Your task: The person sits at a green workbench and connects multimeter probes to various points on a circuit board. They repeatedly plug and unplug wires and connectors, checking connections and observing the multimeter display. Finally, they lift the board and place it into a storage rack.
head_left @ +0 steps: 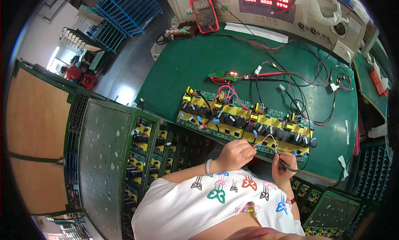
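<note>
Before me lies a row of circuit boards [232, 132] with yellow parts, black round capacitors and blue-tipped leads. My left hand [235, 156] is closed at the board's near edge, its fingertips pinched on a thin yellow wire [260, 142]. To its right, my right hand [285, 165] is closed round a dark cable [289, 168]. A pale wire [273, 141] arches from the right fingertips toward the yellow wire, over the boards. Whether the left fingertips touch a board lead is too small to tell.
Behind the boards on the green bench [174, 69] lie a small board with a lit red display [230, 75] and tangled leads [299, 98]. A red multimeter [204, 14] leans against the instrument panel [266, 19]. Racks of similar boards [143, 157] stand below at the left.
</note>
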A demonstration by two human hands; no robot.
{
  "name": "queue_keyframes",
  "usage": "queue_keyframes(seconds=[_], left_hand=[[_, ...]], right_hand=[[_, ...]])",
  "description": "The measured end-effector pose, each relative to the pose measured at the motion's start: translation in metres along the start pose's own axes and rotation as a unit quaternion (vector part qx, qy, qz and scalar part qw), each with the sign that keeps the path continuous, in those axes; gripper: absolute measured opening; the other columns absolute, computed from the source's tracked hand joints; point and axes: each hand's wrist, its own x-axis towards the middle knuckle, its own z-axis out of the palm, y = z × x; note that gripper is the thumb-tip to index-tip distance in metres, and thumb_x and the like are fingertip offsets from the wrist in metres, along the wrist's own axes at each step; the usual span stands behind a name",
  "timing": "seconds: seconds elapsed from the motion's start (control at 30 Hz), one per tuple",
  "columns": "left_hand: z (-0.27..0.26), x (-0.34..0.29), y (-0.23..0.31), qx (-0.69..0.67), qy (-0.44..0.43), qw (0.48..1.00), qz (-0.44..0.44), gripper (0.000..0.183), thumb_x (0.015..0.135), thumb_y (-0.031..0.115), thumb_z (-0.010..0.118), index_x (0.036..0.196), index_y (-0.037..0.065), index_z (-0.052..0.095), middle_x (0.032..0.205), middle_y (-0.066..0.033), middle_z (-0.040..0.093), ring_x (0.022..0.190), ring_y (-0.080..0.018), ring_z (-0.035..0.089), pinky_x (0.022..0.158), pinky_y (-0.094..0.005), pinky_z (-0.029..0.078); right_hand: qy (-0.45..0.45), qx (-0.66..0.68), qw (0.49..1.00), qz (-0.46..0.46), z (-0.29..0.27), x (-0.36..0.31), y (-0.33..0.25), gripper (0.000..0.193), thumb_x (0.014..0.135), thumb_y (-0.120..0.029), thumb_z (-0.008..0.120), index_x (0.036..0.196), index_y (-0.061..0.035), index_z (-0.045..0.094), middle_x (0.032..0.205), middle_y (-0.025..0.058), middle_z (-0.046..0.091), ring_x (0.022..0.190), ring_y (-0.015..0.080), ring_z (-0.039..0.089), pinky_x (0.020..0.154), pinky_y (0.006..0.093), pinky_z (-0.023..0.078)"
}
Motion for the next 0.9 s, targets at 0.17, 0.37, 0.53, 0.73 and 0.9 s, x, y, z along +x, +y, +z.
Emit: queue_keyframes(seconds=[0.17, 0.37, 0.53, 0.73, 0.9], left_hand=[[-0.001, 0.004, -0.005, 0.007, -0.02, 0.999, 0.024, 0.018, 0.075, 0.006, 0.078, 0.089, 0.006, 0.067, 0.077, -0.008, 0.061, 0.07, -0.0264, 0.062, 0.06, -0.0383, 0.05], [0.002, 0.007, -0.007, -0.017, -0.015, 0.999, 0.028, 0.017, 0.074, 0.003, 0.077, 0.085, 0.004, 0.064, 0.076, -0.0086, 0.06, 0.065, -0.0277, 0.061, 0.057, -0.0395, 0.049], [-0.003, 0.01, -0.007, -0.024, -0.035, 0.998, 0.054, 0.018, 0.072, 0.001, 0.078, 0.081, 0.002, 0.062, 0.082, -0.0084, 0.065, 0.07, -0.026, 0.065, 0.06, -0.0369, 0.053], [-0.001, 0.007, -0.016, -0.047, -0.053, 0.996, 0.057, 0.021, 0.071, -0.001, 0.08, 0.081, 0.003, 0.062, 0.082, -0.0088, 0.066, 0.068, -0.0253, 0.066, 0.058, -0.0351, 0.053], [-0.003, 0.005, -0.019, -0.05, -0.056, 0.995, 0.06, 0.021, 0.072, -0.001, 0.08, 0.081, 0.002, 0.062, 0.081, -0.0086, 0.066, 0.068, -0.0255, 0.066, 0.057, -0.0348, 0.053]], right_hand=[[-0.01, 0.046, 0.998, 0.048, -0.013, 0.026, -0.026, 0.021, 0.08, 0.004, 0.075, 0.092, -0.0009, 0.058, 0.087, 0.0166, 0.067, 0.074, 0.0262, 0.067, 0.069, 0.0347, 0.054], [-0.076, 0.069, 0.982, 0.159, -0.04, 0.101, 0.007, 0.015, 0.085, -0.001, 0.076, 0.091, 0.0, 0.062, 0.079, 0.006, 0.066, 0.064, 0.0089, 0.062, 0.058, 0.024, 0.05], [-0.107, 0.108, 0.965, 0.215, -0.018, 0.14, 0.034, 0.019, 0.086, -0.008, 0.076, 0.095, -0.0005, 0.061, 0.081, 0.0015, 0.067, 0.071, 0.0058, 0.061, 0.064, 0.0229, 0.048], [-0.15, 0.065, 0.959, 0.23, 0.005, 0.152, 0.047, 0.021, 0.084, -0.009, 0.076, 0.095, -0.0001, 0.061, 0.073, 0.0021, 0.065, 0.068, 0.0071, 0.059, 0.061, 0.0249, 0.048], [-0.15, 0.035, 0.955, 0.252, 0.009, 0.152, 0.048, 0.019, 0.084, -0.007, 0.075, 0.094, 0.0004, 0.06, 0.071, 0.0033, 0.066, 0.064, 0.0078, 0.057, 0.059, 0.0257, 0.047]])
